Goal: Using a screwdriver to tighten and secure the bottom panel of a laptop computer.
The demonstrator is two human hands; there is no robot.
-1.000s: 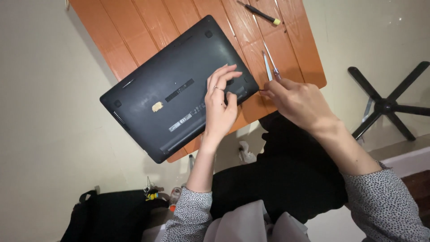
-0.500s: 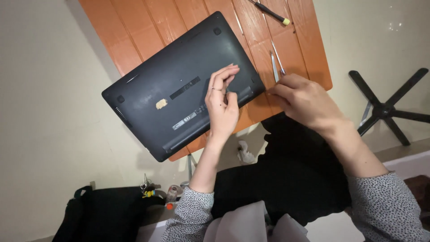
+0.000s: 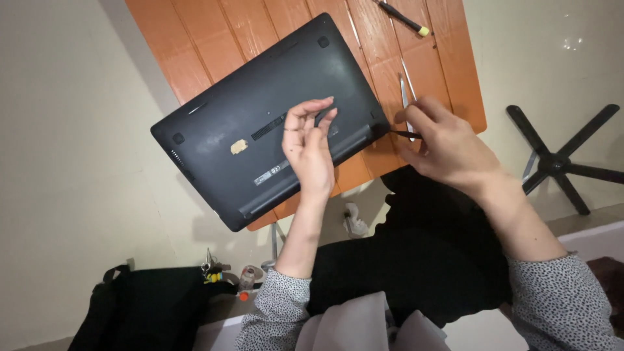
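Note:
A black laptop [image 3: 260, 123] lies bottom side up on a small orange wooden table [image 3: 214, 39], overhanging its near edge. My left hand [image 3: 311, 153] hovers over the laptop's rear strip with its fingers loosely curled and apart, and I see nothing in it. My right hand [image 3: 448, 146] grips a thin black tool [image 3: 406, 134] whose tip points at the laptop's right rear corner. Silver tweezers [image 3: 403, 94] lie on the table just beyond my right hand.
A black screwdriver with a yellow end [image 3: 404, 17] lies at the table's far side. A black chair base [image 3: 559, 162] stands on the floor at the right. On the floor to the left sit a black bag [image 3: 149, 312], keys [image 3: 211, 266] and a small bottle [image 3: 246, 281].
My left hand has lifted off the laptop and curled its fingers. My right hand has moved in so the tool's tip reaches the laptop's corner.

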